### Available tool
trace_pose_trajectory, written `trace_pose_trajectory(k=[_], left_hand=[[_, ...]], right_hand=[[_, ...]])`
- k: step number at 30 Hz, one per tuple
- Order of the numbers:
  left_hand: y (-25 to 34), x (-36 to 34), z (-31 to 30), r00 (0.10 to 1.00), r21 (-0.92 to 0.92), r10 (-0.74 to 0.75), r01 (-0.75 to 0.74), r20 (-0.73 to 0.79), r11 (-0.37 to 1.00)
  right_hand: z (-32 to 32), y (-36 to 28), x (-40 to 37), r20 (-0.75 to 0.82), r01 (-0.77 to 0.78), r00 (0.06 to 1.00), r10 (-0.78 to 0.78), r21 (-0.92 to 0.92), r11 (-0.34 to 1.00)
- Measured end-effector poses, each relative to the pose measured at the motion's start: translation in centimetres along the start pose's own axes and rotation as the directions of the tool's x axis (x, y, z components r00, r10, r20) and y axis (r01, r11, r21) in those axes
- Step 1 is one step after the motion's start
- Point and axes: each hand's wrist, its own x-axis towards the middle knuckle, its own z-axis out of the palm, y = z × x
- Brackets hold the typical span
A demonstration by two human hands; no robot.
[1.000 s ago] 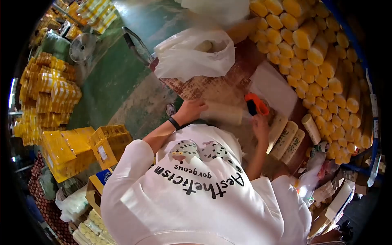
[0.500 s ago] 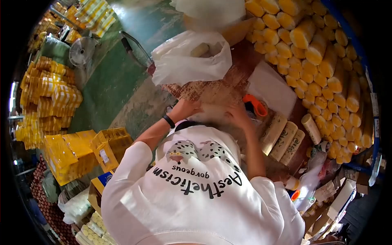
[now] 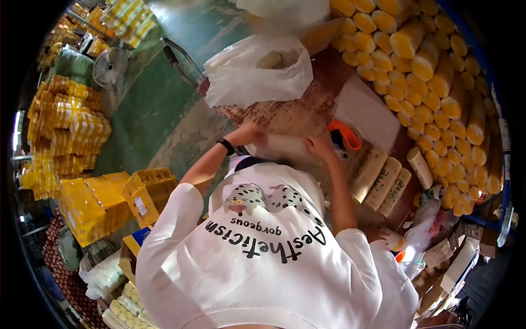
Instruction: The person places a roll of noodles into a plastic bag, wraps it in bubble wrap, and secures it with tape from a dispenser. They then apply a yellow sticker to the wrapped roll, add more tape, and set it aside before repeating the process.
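Note:
A pale roll in clear plastic film [image 3: 285, 147] lies crosswise close to my waist, on the reddish-brown work surface [image 3: 315, 104]. At its left end my left hand [image 3: 250, 135], with a black wristband, has its fingers curled in; they are slightly blurred. My right hand [image 3: 320, 148] pinches the film at the right end. Just right of that hand sits an orange looped object [image 3: 344, 135] with a dark middle. Beyond the roll, an open white plastic bag [image 3: 252, 82] has a pale cylindrical piece [image 3: 269, 60] inside.
Pale rolls with dark lettering [image 3: 383, 186] lie to the right. A tall stack of yellow-ended packs [image 3: 433, 93] rises behind them. Yellow-taped boxes [image 3: 93, 203] stand on the left, near a fan [image 3: 110, 67]. Another person's hand [image 3: 388, 237] shows at lower right.
My left hand has moved slightly up and inward over the roll's left end. The right hand has shifted a little, its fingers now pinched at the roll's other end.

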Motion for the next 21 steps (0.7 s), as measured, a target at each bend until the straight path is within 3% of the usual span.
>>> trace_pose_trajectory(k=[2,5,8,9,12,13,15,16,18,19,20,21], left_hand=[[-0.5,0.6,-0.3,0.992,-0.086,-0.118,0.114,-0.039,0.990],[-2.0,1.4,-0.7,0.994,0.205,-0.062,0.079,-0.087,0.976],[-3.3,1.0,-0.3,0.954,0.154,-0.235,0.265,-0.186,0.952],[-4.3,0.4,-0.3,0.952,0.370,-0.077,0.189,-0.297,0.910],[-5.1,-1.7,-1.4,0.858,0.649,-0.138,0.470,-0.494,0.599],[-2.4,-1.5,-1.6,0.788,0.587,-0.278,0.601,-0.549,0.543],[-0.3,-0.6,-0.6,0.858,0.629,0.083,0.302,-0.507,0.716],[0.9,-0.2,0.0,0.835,0.642,0.264,0.133,-0.483,0.755],[6.9,0.5,2.5,0.981,0.646,0.035,0.100,-0.192,0.757],[5.2,1.4,4.8,0.954,0.709,0.270,-0.102,-0.128,0.697],[2.9,2.3,6.7,0.874,0.757,0.484,-0.287,-0.045,0.587],[2.5,2.7,7.2,0.897,0.846,0.441,-0.220,-0.020,0.486]], right_hand=[[0.1,0.5,0.5,-0.015,0.011,1.000,-0.011,-0.036,0.999],[-0.7,0.5,1.7,-0.031,0.002,1.000,-0.004,-0.061,0.998],[-1.2,-0.7,0.9,-0.089,-0.106,0.991,0.102,-0.046,0.993],[-1.1,-0.7,0.7,-0.133,-0.130,0.984,0.123,-0.051,0.990],[-0.7,-0.2,0.2,-0.229,-0.185,0.961,0.153,-0.129,0.974],[-0.7,0.1,0.3,-0.253,-0.200,0.955,0.154,-0.169,0.965],[-0.4,0.5,0.9,-0.281,-0.211,0.949,0.144,-0.226,0.951],[0.0,0.7,1.1,-0.294,-0.216,0.946,0.138,-0.254,0.943],[0.3,1.0,1.4,-0.232,-0.258,0.951,0.205,-0.228,0.939],[-0.1,1.1,2.1,-0.210,-0.272,0.951,0.227,-0.222,0.936],[-0.5,1.0,2.4,-0.254,-0.264,0.945,0.207,-0.217,0.940],[-0.3,0.9,2.1,-0.290,-0.260,0.937,0.194,-0.208,0.943]])
